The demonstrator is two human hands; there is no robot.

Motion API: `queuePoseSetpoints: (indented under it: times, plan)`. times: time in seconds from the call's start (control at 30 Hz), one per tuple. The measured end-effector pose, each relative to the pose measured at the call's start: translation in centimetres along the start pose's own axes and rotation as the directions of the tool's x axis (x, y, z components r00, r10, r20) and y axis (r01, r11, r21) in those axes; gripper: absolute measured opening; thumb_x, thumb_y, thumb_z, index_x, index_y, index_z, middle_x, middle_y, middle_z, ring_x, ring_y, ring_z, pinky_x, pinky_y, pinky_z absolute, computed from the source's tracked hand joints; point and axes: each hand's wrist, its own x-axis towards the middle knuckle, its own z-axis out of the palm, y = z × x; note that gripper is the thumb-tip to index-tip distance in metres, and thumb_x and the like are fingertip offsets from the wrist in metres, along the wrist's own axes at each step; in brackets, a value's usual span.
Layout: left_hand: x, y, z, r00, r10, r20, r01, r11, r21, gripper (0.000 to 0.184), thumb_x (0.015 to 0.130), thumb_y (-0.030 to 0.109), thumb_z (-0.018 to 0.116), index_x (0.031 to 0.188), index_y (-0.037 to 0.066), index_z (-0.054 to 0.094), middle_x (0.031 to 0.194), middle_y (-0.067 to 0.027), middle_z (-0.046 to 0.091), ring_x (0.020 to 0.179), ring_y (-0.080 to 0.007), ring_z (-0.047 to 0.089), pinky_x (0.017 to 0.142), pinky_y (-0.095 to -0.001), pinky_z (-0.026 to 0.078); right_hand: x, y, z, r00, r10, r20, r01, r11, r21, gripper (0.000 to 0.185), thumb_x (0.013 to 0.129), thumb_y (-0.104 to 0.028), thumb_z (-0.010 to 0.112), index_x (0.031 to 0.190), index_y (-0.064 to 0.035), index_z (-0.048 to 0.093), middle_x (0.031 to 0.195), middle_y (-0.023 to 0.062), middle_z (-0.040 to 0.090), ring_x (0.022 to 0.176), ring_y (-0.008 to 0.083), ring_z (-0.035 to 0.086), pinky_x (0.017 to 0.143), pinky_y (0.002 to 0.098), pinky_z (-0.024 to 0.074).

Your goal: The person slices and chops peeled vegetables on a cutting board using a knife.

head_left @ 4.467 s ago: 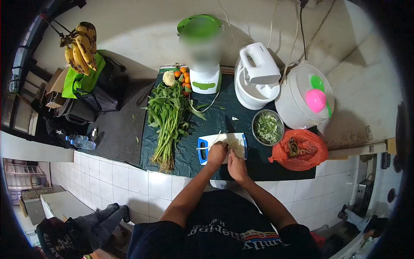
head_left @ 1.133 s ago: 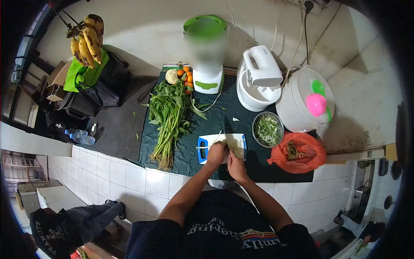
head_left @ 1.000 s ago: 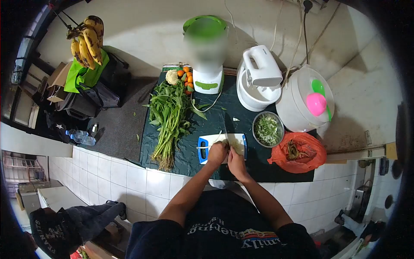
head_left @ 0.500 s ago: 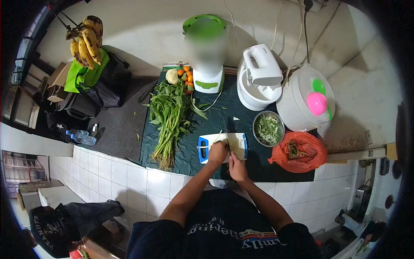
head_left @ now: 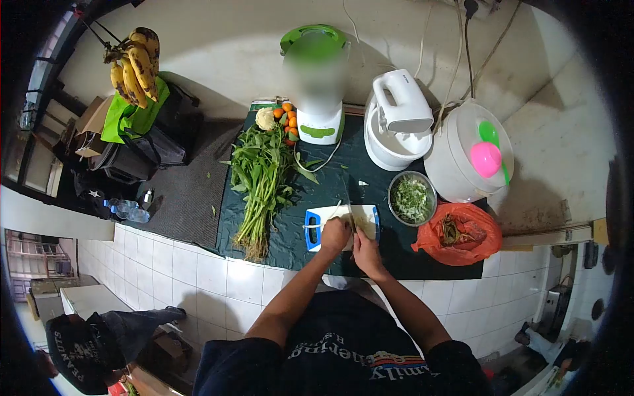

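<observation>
White stalks [head_left: 310,226] stick out from under the left hand [head_left: 335,233] on a white, blue-ended cutting board [head_left: 325,212]. That hand's grip is closed over them, its fingertips hidden. The right hand [head_left: 366,253], just beside it, has its grip wrapped around a knife [head_left: 350,197] — the dark blade reaches past the board's far edge. Both hands cover much of the board's middle, and pale chopped bits [head_left: 363,219] lie right of the blade.

The board sits near the close edge of the tabletop [head_left: 290,234], which has a dark green cover. To its left, a bundle of leafy greens [head_left: 256,191] lies with its roots toward the person. Right of the board stands a metal bowl [head_left: 432,191] of chopped green and white pieces, with a red plastic bag [head_left: 462,253] just beside it. A white scrap [head_left: 362,183] lies beyond the board, close to the knife's line.

Farther back stand a blender [head_left: 320,122] — its upper part blurred — a white stand mixer [head_left: 399,142] and a large white container [head_left: 452,155]. Cauliflower [head_left: 265,119] and small orange fruits [head_left: 292,123] sit between the greens and the blender.
</observation>
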Motion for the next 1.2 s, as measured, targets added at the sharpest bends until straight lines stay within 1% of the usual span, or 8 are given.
queuePoseSetpoints:
  times: [0.07, 0.17, 0.3, 0.4, 0.47, 0.7, 0.8, 1.2]
  plan:
    - [0.1, -0.3, 0.2, 1.0, 0.018, 0.004, -0.018, 1.0, 0.014, 0.02, 0.082, 0.017, 0.07, 0.083, -0.002, 0.075, 0.078, -0.0269, 0.069, 0.075, -0.0438, 0.07, 0.07, -0.0507, 0.057, -0.4, 0.0, -0.1, 0.982, -0.151, -0.11, 0.156, 0.987, 0.033, 0.038, 0.103, -0.018, 0.051, 0.132, 0.005, 0.059, 0.083, 0.0308, 0.068, 0.078, 0.0472, 0.069, 0.068, 0.0541, 0.0532]
    - [-0.1, 0.5, -0.3, 1.0, 0.012, 0.014, -0.012, 1.0, 0.014, 0.02, 0.082, 0.017, 0.07, 0.083, -0.002, 0.075, 0.078, -0.0264, 0.069, 0.074, -0.0435, 0.07, 0.07, -0.0504, 0.057, -1.4, -1.2, -0.9, 0.998, 0.038, 0.043, -0.04, 0.997, 0.063, 0.038, 0.103, -0.018, 0.051, 0.132, 0.0054, 0.059, 0.087, 0.0316, 0.068, 0.081, 0.0481, 0.069, 0.071, 0.0538, 0.0537]
    - [-0.3, 1.2, -1.1, 1.0, 0.023, 0.011, -0.023, 0.999, 0.027, 0.02, 0.081, 0.016, 0.071, 0.082, -0.003, 0.074, 0.078, -0.0264, 0.069, 0.074, -0.0431, 0.07, 0.07, -0.0501, 0.057, -1.4, -0.1, 0.4, 0.998, -0.04, -0.056, 0.044, 0.997, 0.07, 0.038, 0.103, -0.018, 0.05, 0.132, 0.0055, 0.059, 0.09, 0.032, 0.068, 0.083, 0.0479, 0.069, 0.074, 0.0529, 0.0542]
    - [-0.4, 1.3, -1.4, 0.998, 0.066, 0.004, -0.066, 0.998, -0.005, 0.023, 0.087, 0.019, 0.065, 0.083, -0.002, 0.073, 0.077, -0.0279, 0.068, 0.072, -0.0452, 0.069, 0.068, -0.0518, 0.057, -1.2, 0.6, 0.8, 0.999, -0.011, -0.049, 0.019, 0.988, 0.153, 0.037, 0.103, -0.018, 0.052, 0.13, 0.0055, 0.06, 0.089, 0.0312, 0.069, 0.082, 0.0471, 0.069, 0.076, 0.0522, 0.0547]
    - [-0.4, 2.0, -1.9, 0.999, 0.042, 0.012, -0.042, 0.999, -0.007, 0.021, 0.083, 0.018, 0.069, 0.084, -0.003, 0.074, 0.078, -0.0277, 0.069, 0.073, -0.0443, 0.07, 0.069, -0.0508, 0.057, -1.1, 0.1, 0.1, 0.993, 0.099, 0.056, -0.107, 0.98, 0.167, 0.036, 0.102, -0.016, 0.053, 0.129, 0.0059, 0.061, 0.093, 0.0314, 0.069, 0.085, 0.0468, 0.069, 0.078, 0.0517, 0.0547]
    - [-0.6, 2.0, -2.0, 1.0, 0.014, 0.006, -0.014, 1.0, -0.019, 0.022, 0.08, 0.017, 0.073, 0.089, -0.003, 0.075, 0.082, -0.0264, 0.071, 0.077, -0.0419, 0.072, 0.073, -0.0481, 0.057, -0.3, -0.2, -0.2, 0.999, 0.031, 0.008, -0.031, 0.999, -0.011, 0.035, 0.102, -0.016, 0.053, 0.128, 0.0057, 0.062, 0.09, 0.0304, 0.07, 0.084, 0.0465, 0.069, 0.077, 0.052, 0.0549]
    - [-0.7, 1.6, -1.9, 0.998, 0.056, -0.008, -0.056, 0.995, -0.08, 0.022, 0.082, 0.017, 0.073, 0.09, -0.003, 0.075, 0.083, -0.0255, 0.071, 0.079, -0.0406, 0.072, 0.073, -0.0465, 0.057, -0.4, 0.5, 0.0, 0.987, -0.101, -0.128, 0.096, 0.995, -0.04, 0.034, 0.103, -0.018, 0.053, 0.127, 0.0044, 0.062, 0.084, 0.0288, 0.07, 0.079, 0.0469, 0.069, 0.073, 0.0525, 0.0553]
    - [-0.5, 0.5, -1.6, 0.998, 0.062, 0.012, -0.06, 0.992, -0.111, 0.018, 0.085, 0.015, 0.068, 0.09, -0.001, 0.075, 0.081, -0.0274, 0.069, 0.076, -0.0449, 0.069, 0.071, -0.0496, 0.056, -1.8, 0.2, -0.1, 0.998, 0.029, -0.051, -0.025, 0.998, 0.065, 0.039, 0.105, -0.023, 0.05, 0.132, 0.0033, 0.06, 0.081, 0.0301, 0.068, 0.077, 0.047, 0.069, 0.069, 0.0537, 0.0542]
